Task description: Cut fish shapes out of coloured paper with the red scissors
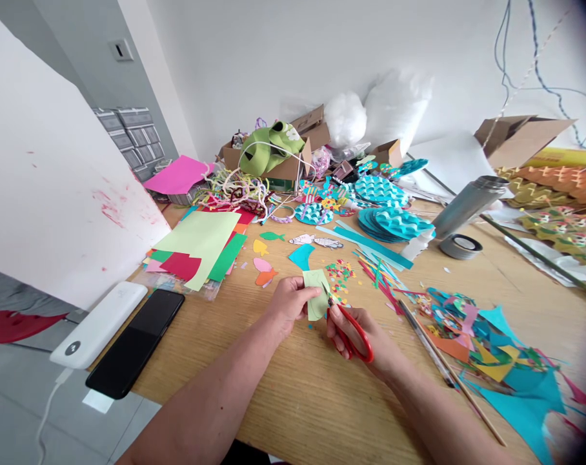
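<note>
Your left hand (292,303) pinches the pale green piece (315,305) by its left side, the grip closed with the thumb laid on the face and the fingers bent behind it. Your right hand (353,332) is curled around the red-handled scissors (368,347), its fingers wrapped about the handles. The scissors point away from you and to the left, with a dark blade over the right part of the pale green piece; you can't tell from here how wide the blades are spread.

Both forearms reach in from the near side, angled inward, so the hands nearly meet at the pale green piece, held up just above the table (283,400). Thin drawn lines show on its face.

Beyond the piece, just to its left, is a blue paper shape (301,257); farther left are an orange cutout (265,277) and a yellow cutout (260,247). Small colored bits (340,270) are scattered just beyond its right side. Well to its right lies a heap of paper scraps (508,365), and well to its left, a black phone (136,342).
</note>
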Demonstrator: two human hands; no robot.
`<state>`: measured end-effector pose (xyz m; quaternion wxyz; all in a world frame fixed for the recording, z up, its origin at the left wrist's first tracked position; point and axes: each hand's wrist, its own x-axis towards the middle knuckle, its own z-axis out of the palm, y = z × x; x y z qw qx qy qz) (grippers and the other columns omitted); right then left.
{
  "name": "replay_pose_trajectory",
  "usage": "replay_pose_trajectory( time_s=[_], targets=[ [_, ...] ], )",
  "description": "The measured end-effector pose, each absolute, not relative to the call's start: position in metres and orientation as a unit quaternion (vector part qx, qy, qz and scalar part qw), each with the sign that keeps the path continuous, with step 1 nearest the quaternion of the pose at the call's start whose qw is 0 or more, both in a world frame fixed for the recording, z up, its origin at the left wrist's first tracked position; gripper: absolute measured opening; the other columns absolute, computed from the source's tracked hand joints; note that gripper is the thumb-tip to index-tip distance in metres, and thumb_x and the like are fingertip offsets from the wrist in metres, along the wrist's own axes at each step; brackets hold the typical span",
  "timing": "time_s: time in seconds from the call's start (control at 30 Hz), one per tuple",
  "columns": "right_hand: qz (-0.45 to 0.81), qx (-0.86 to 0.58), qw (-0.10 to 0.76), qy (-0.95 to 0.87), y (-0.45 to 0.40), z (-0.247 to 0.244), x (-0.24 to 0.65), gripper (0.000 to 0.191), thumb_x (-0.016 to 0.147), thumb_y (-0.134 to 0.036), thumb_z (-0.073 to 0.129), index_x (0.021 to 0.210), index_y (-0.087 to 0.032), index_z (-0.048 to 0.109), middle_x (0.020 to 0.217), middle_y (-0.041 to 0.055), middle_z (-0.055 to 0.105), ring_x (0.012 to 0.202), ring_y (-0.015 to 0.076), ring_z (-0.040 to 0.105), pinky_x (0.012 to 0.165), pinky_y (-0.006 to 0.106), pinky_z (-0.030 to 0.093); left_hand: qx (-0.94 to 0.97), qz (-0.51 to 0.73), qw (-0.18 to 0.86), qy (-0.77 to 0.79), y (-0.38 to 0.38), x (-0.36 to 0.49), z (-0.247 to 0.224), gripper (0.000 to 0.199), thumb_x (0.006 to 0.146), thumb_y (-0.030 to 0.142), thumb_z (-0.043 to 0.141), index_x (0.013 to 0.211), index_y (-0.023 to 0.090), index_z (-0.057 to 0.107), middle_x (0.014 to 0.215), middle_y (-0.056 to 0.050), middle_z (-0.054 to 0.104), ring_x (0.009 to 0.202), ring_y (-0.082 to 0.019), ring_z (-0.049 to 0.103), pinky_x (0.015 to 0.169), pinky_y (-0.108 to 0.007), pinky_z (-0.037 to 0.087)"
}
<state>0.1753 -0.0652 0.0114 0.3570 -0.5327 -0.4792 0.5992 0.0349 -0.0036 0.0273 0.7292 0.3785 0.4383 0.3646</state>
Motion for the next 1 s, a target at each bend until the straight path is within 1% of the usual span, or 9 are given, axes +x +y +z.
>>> replay_pose_trajectory(
  time_s=[0.1,0.4,0.7,0.8,1.0],
  targets=[
    [0.599,-0.534,0.355,-0.480,-0.0649,0.0102,0.1756,0.061,0.074,-0.075,0.052,0.059,-0.015,0.057,0.042,-0.0027,0.050,0.034,0.0069,0.041,0.038,0.020,0.025,0.377,0.363,0.731,0.438,-0.0033,0.0350,0.0266,0.015,0.057,0.026,0.072,0.063,0.014,0.064,0.047,0.005,0.050,0.039,-0.005,0.038,0.039,-0.018,0.022],
    [0.592,-0.531,0.356,-0.491,-0.0647,0.0083,0.1761,0.063,0.074,-0.077,0.050,0.059,-0.015,0.056,0.041,-0.0031,0.049,0.033,0.0064,0.039,0.036,0.020,0.024,0.383,0.366,0.728,0.435,-0.0029,0.0347,0.0258,0.017,0.057,0.027,0.072,0.060,0.014,0.060,0.046,0.005,0.049,0.039,-0.005,0.038,0.040,-0.019,0.023],
    [0.589,-0.541,0.354,-0.485,-0.0638,0.0102,0.1756,0.058,0.074,-0.072,0.055,0.057,-0.017,0.055,0.038,-0.0034,0.048,0.031,0.0069,0.038,0.036,0.021,0.022,0.396,0.364,0.721,0.436,-0.0020,0.0337,0.0232,0.018,0.058,0.029,0.070,0.064,0.014,0.062,0.048,0.005,0.049,0.039,-0.005,0.037,0.039,-0.019,0.020],
    [0.591,-0.543,0.351,-0.482,-0.0634,0.0097,0.1757,0.058,0.073,-0.072,0.056,0.056,-0.017,0.055,0.038,-0.0037,0.047,0.031,0.0069,0.038,0.035,0.020,0.022,0.391,0.366,0.722,0.438,-0.0016,0.0338,0.0234,0.018,0.059,0.029,0.070,0.065,0.014,0.062,0.048,0.005,0.049,0.038,-0.004,0.037,0.038,-0.019,0.018],
    [0.586,-0.548,0.344,-0.488,-0.0637,0.0100,0.1753,0.060,0.072,-0.074,0.055,0.057,-0.016,0.056,0.038,-0.0032,0.048,0.031,0.0068,0.038,0.036,0.020,0.023,0.392,0.368,0.714,0.449,-0.0011,0.0339,0.0236,0.017,0.060,0.028,0.069,0.066,0.014,0.063,0.049,0.004,0.049,0.039,-0.004,0.037,0.038,-0.018,0.019]
  ],
)
